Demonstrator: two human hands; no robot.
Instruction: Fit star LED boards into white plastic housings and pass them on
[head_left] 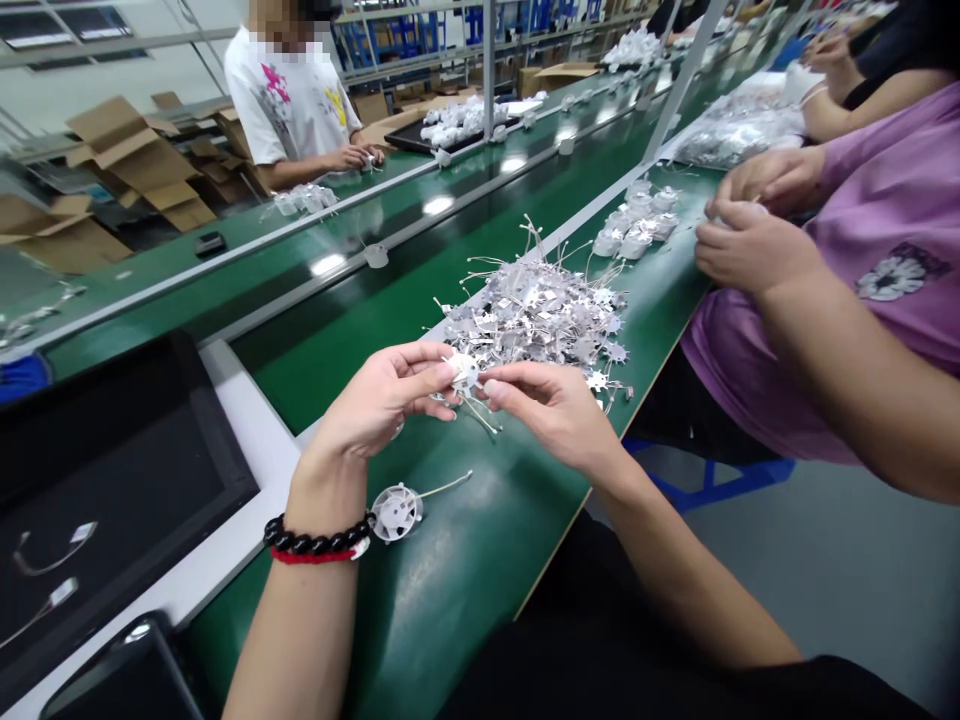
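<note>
From my end I see the left hand (379, 400) pinching a small white disc-shaped part (465, 372) between thumb and fingers, raised above the green counter (487, 530), just on the near side of a heap of star-shaped metal plates (536, 315). The right hand (559, 408) has thumb and index finger drawn together at the part's right edge; I can't tell whether they grip that edge or a lead.

For this fine fingertip work, I'd let the left pinch be the steady anchor and have the right make only small, light moves. I'd hold the part by its rim and turn it until the contact spot shows, because fingertips cover much of it. Thin wires (484, 418) seem to trail below; tugging them could strain a joint, so I'd leave them slack and away from the heap, where leads could snag.

I'd also mind the left wrist: its black beaded bracelet (319, 538) appears close to a round wired piece (397, 513) on the counter and might brush it.
</note>
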